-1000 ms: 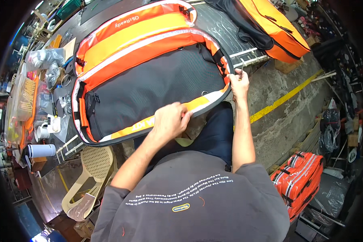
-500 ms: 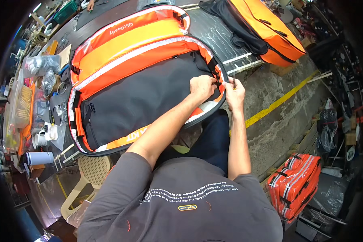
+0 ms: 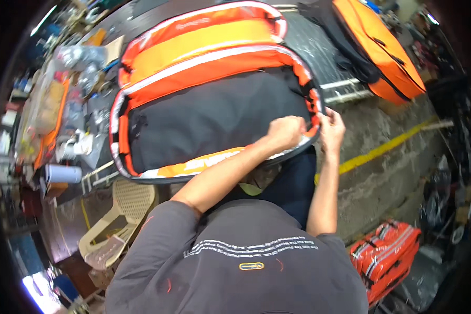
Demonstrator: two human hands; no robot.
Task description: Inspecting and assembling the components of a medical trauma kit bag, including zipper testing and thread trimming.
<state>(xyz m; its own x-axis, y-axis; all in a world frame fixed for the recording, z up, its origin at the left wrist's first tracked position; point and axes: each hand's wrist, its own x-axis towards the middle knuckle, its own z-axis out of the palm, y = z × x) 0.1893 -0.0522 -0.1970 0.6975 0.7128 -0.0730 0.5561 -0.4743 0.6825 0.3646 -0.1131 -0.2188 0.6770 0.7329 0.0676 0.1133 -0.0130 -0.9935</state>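
A large orange and black bag (image 3: 209, 112) with pale reflective trim lies unzipped before me, its orange lid folded back on the far side. My left hand (image 3: 287, 133) is closed in a fist at the near right corner, on the inner side of the wall. What its fingers grip there is hidden. Just outside the same corner, my right hand (image 3: 332, 130) is pinched closed against the rim. A slim dark tool stood up from its fingers a moment ago; blur now leaves only a dark trace there.
A plastic chair (image 3: 133, 201) stands at the left by the table edge. Beyond the bag's right end lies another orange and black bag (image 3: 377, 47). A red plastic-wrapped bag (image 3: 387, 256) rests at lower right. Clear bins (image 3: 52, 112) and a white cylinder (image 3: 63, 174) crowd the left.
The whole view has swung, so the scene sits further right in it. My left hand has slid along the inner wall toward the near corner; my right hand stays beside the rim.
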